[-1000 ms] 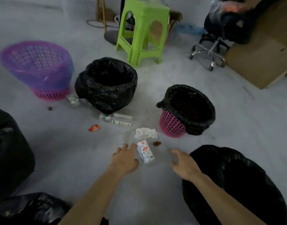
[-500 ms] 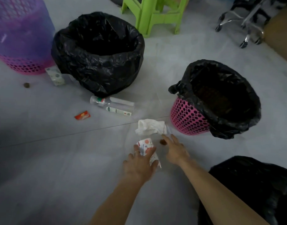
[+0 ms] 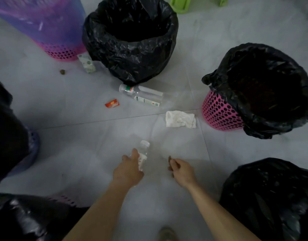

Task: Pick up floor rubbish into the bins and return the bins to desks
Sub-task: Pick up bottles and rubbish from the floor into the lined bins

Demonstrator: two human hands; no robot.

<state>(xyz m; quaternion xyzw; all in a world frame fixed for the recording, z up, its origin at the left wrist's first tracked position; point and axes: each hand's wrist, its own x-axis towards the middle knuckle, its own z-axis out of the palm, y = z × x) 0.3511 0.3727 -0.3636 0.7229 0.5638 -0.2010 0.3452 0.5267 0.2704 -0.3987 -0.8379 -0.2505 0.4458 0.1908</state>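
My left hand (image 3: 128, 168) is closed around a small clear plastic bottle (image 3: 143, 151) with a printed label, lifted just above the floor. My right hand (image 3: 182, 170) pinches a small brown scrap (image 3: 170, 160) between its fingertips. On the floor lie a crumpled white tissue (image 3: 181, 119), a clear bottle with a green-and-white label (image 3: 142, 96), a red wrapper (image 3: 112, 103), a small white-green carton (image 3: 87, 64) and a brown bit (image 3: 62, 71). A pink bin with a black liner (image 3: 219, 112) stands at the right, next to the tissue.
A black-lined bin (image 3: 132, 54) stands at top centre and a pink bin with a purple liner (image 3: 50, 30) at top left. More black bags lie at the left edge (image 3: 8, 129), bottom left (image 3: 28, 218) and bottom right (image 3: 271, 197). A green stool's foot (image 3: 181, 6) shows at top.
My left hand has lifted the small bottle off the floor. My right hand has picked up the brown scrap and drawn back. The view has tilted further down.
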